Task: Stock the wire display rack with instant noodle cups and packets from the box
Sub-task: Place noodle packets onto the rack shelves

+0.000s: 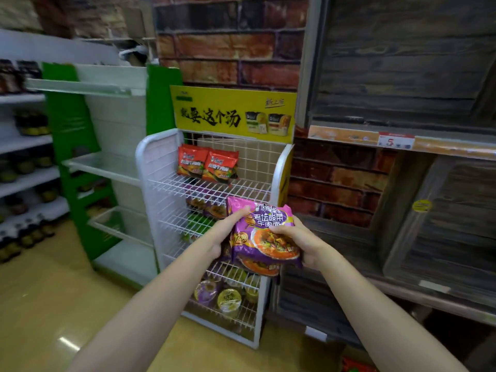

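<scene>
A stack of purple noodle packets (264, 234), probably two, sits at centre frame before the wire rack (209, 189). The left hand (228, 229) pinches its upper left corner; the right hand (298, 242) curls round its right edge. Light, crinkly, slippery film over brittle noodles: grip the edges, not the middle. Beside the red packets (208, 165) the top shelf offers free room.

Both bare forearms reached forward. Left hand (225, 232) took a grip on the purple noodle packet's (264, 232) left edge, thumb on its front; right hand (300, 242) gripped its right edge, fingers curled over it.
</scene>
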Motion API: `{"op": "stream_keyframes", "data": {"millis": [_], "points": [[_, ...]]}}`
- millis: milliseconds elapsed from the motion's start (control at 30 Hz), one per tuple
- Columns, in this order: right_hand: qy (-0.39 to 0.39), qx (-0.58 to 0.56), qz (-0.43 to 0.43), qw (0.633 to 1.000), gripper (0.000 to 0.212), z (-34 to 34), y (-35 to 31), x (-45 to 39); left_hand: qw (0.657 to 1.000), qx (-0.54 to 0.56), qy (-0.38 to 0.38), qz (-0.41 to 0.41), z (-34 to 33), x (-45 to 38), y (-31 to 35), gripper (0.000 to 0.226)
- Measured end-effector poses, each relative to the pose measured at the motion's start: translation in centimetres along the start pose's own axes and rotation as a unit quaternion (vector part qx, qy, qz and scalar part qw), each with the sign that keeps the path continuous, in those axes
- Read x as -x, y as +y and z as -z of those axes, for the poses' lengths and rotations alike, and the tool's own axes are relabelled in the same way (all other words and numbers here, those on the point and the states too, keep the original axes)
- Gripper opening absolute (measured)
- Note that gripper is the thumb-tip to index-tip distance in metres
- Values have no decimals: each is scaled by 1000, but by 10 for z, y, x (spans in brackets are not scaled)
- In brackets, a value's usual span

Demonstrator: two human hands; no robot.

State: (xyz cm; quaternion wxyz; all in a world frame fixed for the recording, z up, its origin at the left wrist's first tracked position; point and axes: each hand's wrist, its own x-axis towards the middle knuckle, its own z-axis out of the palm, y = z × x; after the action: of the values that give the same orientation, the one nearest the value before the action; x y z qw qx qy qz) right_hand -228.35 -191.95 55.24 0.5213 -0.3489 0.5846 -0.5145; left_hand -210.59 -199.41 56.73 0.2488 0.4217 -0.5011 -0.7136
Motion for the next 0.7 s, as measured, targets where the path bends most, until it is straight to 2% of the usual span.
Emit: {"op": "stream_keyframes", "data": {"millis": [167,233,300,433,467,567,700], "points": [[-2,-16,4,1000,51,-45,6,-34,997,64,28,-30,65,0,-2,52],[5,-15,1,1000,41,-64,5,-47,995,83,44,-25,92,0,-3,46],[16,-11,-8,1000,31,-84,3,-62,996,71,55,-16,119,-2,-3,30],[30,10,-15,999,26,-130,1,-88,997,18,76,26,171,-15,-1,14],[30,23,-20,999,27,-143,2,-96,996,20,81,30,184,-20,0,17],[28,48,-38,998,32,-178,10,-118,994,33,106,16,221,-32,-1,21],[39,70,-32,996,19,-215,25,-141,987,48,153,3,276,-45,-14,13]]}}
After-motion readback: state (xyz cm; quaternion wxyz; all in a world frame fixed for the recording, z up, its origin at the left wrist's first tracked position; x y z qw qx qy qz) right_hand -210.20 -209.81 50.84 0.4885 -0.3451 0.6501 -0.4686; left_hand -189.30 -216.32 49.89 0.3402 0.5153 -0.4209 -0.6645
